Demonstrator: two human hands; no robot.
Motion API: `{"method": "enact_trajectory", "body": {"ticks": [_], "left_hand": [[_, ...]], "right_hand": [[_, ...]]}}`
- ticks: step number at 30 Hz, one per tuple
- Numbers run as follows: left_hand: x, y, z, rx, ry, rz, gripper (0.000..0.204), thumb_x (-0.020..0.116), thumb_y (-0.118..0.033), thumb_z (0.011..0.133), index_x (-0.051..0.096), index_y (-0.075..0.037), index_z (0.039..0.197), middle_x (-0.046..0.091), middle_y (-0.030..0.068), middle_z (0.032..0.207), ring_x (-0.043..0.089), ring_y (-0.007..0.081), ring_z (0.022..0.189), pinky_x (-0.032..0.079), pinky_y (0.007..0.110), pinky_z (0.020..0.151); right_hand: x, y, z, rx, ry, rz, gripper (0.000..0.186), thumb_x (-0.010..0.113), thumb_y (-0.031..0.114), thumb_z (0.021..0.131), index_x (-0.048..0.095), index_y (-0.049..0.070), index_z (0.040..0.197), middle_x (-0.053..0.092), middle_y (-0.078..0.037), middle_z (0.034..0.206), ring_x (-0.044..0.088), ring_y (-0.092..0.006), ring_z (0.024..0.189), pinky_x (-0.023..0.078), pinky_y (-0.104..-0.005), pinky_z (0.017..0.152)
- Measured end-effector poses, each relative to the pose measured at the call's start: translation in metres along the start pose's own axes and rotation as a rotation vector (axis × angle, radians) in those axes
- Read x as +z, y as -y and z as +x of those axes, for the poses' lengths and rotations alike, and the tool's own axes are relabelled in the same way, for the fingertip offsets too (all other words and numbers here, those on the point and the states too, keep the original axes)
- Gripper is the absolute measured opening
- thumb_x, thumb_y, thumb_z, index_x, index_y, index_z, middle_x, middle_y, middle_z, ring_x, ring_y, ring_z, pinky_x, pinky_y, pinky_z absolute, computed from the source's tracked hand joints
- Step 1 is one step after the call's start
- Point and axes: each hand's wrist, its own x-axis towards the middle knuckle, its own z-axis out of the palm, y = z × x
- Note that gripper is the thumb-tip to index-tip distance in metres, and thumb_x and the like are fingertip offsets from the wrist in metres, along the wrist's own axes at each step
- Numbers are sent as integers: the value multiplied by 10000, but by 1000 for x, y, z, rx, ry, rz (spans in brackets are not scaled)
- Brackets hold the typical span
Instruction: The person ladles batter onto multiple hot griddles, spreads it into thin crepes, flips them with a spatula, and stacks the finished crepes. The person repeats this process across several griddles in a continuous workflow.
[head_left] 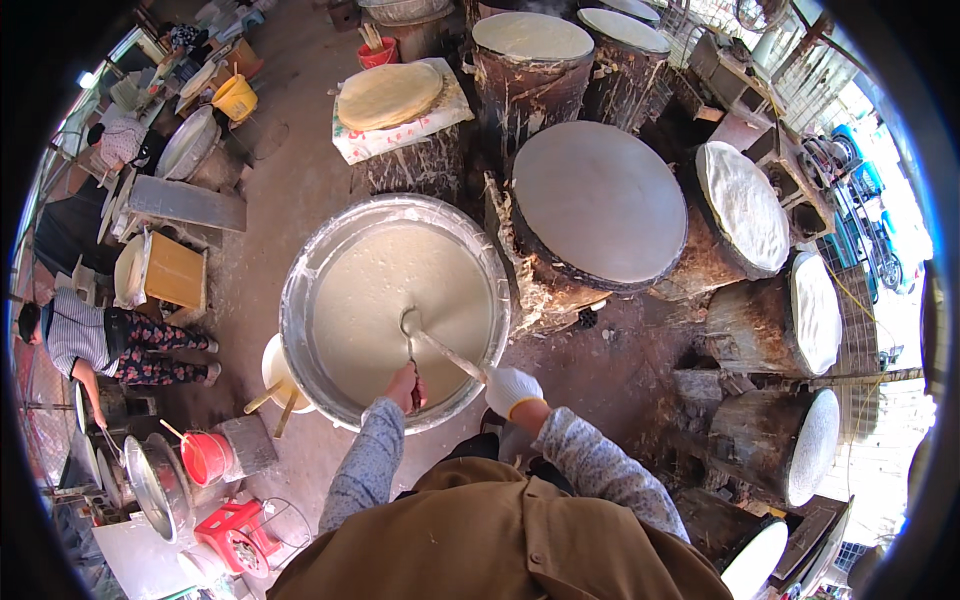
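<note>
In front of me a large round metal tub holds pale, creamy batter. My left hand, bare, is closed around the handle of a metal ladle, whose bowl end is at the batter's surface. A white knitted glove covers my right hand, which grips a pale wooden stick reaching over the tub's right rim. The stick's far end meets the batter beside the ladle; whatever lies under the surface is hidden.
To the right, a large round griddle tops a barrel stove, with several more around it, one bearing a white flatbread. A tan flatbread stack sits beyond the tub. A white bucket stands left; another person works farther left.
</note>
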Motion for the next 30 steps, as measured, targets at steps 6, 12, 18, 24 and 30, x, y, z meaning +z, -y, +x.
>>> {"method": "enact_trajectory", "body": {"ticks": [6,12,18,24,30], "left_hand": [[5,-8,-117,-326,853,-926,324,480,-304,1014,405,-102,772,372,-28,619,404,82,473,370,243,425],[-9,-54,-245,39,1018,-610,367,450,-412,1036,431,-97,848,365,-40,584,367,63,417,323,203,363],[-19,-83,-352,567,813,-180,469,355,-542,1033,433,-123,835,328,-46,548,290,60,374,245,217,317],[0,-59,-368,651,376,-176,434,400,-544,1019,465,-147,857,318,-46,568,311,79,416,269,232,364],[34,-25,-325,-195,841,-700,378,454,-414,1032,461,-80,854,339,-59,622,352,63,470,349,219,447]], "right_hand": [[-32,-9,-61,-28,18,437,308,505,231,939,646,33,1129,690,-236,924,687,-397,838,540,-476,735],[-131,43,-105,-41,131,851,354,515,180,987,600,37,1299,606,-27,704,557,-75,574,475,-253,534],[-180,74,-129,-375,44,986,359,498,119,1009,558,-3,1341,538,28,654,489,-40,522,406,-209,473],[-190,66,-130,-416,-89,853,372,551,134,965,586,28,1320,652,-89,732,621,-151,600,504,-276,567],[-129,-11,-132,-295,-584,297,339,563,244,939,642,194,1265,685,-206,869,679,-362,762,543,-429,641]]}}
